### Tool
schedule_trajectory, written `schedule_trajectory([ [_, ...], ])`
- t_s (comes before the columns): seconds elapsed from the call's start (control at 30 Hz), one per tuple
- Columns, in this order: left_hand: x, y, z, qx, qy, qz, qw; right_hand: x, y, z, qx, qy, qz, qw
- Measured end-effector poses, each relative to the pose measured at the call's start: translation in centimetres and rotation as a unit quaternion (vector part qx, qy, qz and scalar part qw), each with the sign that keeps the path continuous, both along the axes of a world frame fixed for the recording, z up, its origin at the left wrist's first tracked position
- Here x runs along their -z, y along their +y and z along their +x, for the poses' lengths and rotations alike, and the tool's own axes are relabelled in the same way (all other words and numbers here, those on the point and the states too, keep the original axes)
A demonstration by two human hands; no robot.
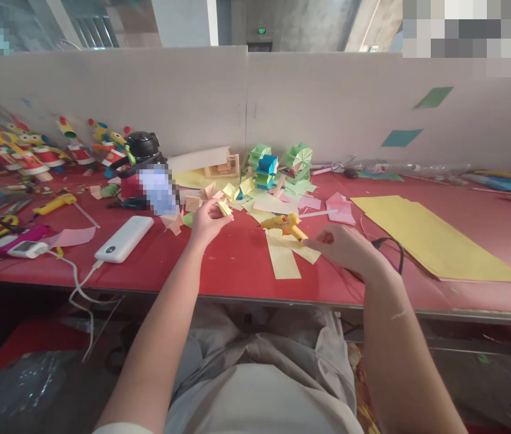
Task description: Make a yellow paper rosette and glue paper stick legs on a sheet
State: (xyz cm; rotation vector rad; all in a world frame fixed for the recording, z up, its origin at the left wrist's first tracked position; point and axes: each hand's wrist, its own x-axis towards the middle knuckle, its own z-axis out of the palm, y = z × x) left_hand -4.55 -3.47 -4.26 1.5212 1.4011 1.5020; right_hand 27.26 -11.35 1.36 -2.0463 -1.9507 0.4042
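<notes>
Pinches folded yellow paper (225, 208) between the fingers of the left hand (207, 226), near the middle of the red worktop (232, 271). Has the right hand (345, 244) at the handle end of the glue gun (286, 222), fingers bent and apparently touching; cannot tell whether grasping. Noted over yellow strips (285, 262), nozzle toward the left hand, glue stick (318, 213) out at the rear; cannot tell whether resting or lifted. Rate as main risk a burn to the left fingers, from a hot nozzle pointed their way; cannot confirm heat from view. Allow for glue on the strips, through oozing at the nozzle. Allow also for snagging of the black cord (401, 244), looped beside the right wrist, through a sharp pull, and for crushing of the folded paper, through too hard a pinch. Find open room between the hands, toward the front edge. Find little room behind, among scraps (277, 205) and paper wheels (300, 158), with the panel (327, 108) beyond. Record yellow sheets (454, 238) to the right and, to the left, a power bank (123, 240), with white cable (92, 319) hanging past the front edge, liable to catch on a sleeve or forearm.
</notes>
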Motion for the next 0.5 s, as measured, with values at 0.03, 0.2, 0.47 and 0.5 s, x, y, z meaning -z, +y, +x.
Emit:
schedule_trajectory([
  [0.03, 0.0, 0.1, 0.0, 0.002, 0.001, -0.003, 1.0, -0.4, -0.6, -0.2, -0.043, 0.012, -0.023, 0.999],
  [0.2, 0.1, 0.3, -0.3, -0.031, 0.013, -0.009, 0.999, -1.6, 0.3, -5.6, -0.254, 0.124, 0.031, 0.959],
  [0.47, 0.5, 0.3, -0.7, -0.062, -0.012, 0.0, 0.998, -3.2, 10.5, -17.1, -0.225, 0.034, 0.02, 0.974],
  [0.5, 0.5, 0.1, -0.6, -0.059, -0.012, 0.0, 0.998, -3.4, 11.3, -18.0, -0.231, 0.039, 0.018, 0.972],
])
